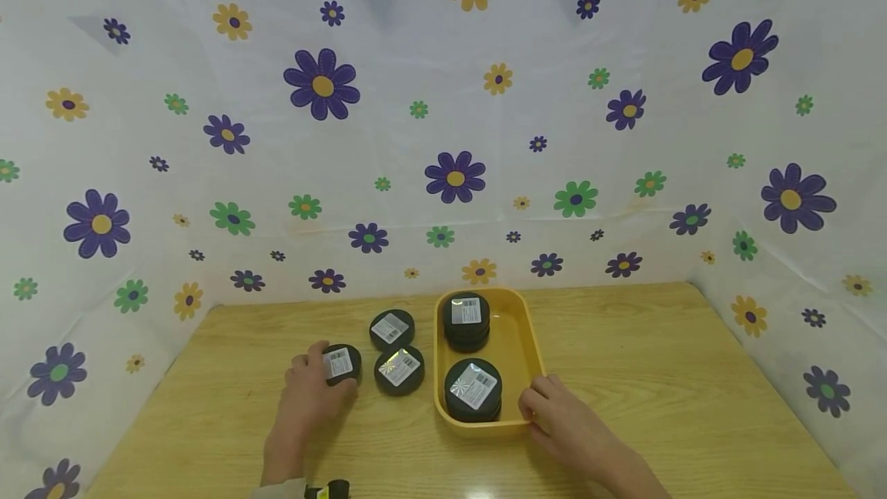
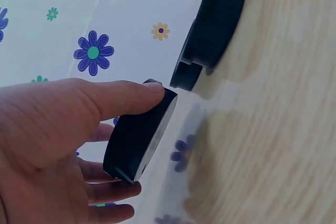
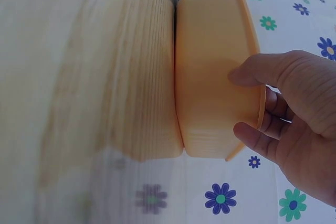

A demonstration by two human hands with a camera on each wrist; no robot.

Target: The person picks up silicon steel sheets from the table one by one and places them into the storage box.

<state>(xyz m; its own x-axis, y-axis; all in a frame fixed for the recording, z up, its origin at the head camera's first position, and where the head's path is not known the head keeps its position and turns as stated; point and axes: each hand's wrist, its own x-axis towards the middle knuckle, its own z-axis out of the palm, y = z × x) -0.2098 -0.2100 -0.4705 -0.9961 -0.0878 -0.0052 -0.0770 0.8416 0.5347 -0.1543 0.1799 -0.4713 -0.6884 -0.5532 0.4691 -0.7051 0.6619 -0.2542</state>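
In the head view my left hand [image 1: 305, 395] grips a black round flat container [image 1: 341, 363] with a white label. The left wrist view shows this container [image 2: 137, 135] tilted and raised off the table, between the thumb and fingers. Two similar containers, one farther back [image 1: 391, 329] and one nearer [image 1: 399, 370], lie just to its right. My right hand [image 1: 571, 428] pinches the near right corner of a yellow tray [image 1: 511, 353], thumb outside its wall and some fingers over the rim. Inside the tray, a back stack [image 1: 466, 322] and a front stack [image 1: 473, 393] of black containers stand along its left side.
A wooden table [image 1: 624, 353] bears everything. Behind it and at both sides hangs a white flowered cloth [image 1: 540, 106]. A black and yellow object [image 1: 336, 490] shows at the bottom edge beside the left sleeve [image 1: 279, 490].
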